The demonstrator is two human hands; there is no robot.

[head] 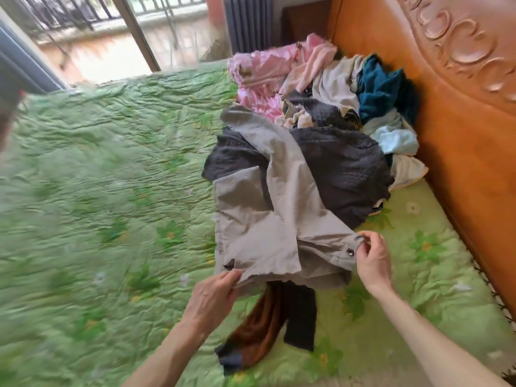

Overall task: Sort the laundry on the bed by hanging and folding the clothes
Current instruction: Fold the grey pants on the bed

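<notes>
A grey-beige pair of trousers (268, 219) lies spread over a pile of laundry (335, 113) on the bed with the green quilt (97, 191). My left hand (215, 294) grips the near left edge of the trousers. My right hand (372, 259) pinches the waistband corner beside a metal snap button. Under the trousers lie a dark grey knit (343, 169) and a brown and black garment (268, 325). Pink (265, 71), cream, teal (379, 88) and pale blue (396, 138) clothes are heaped farther back.
An orange carved headboard (460, 107) runs along the right side of the bed. A glass door (92, 37) with a balcony railing behind it stands beyond the far edge. A dark radiator (248, 20) is in the corner. The left stretch of quilt holds no clothes.
</notes>
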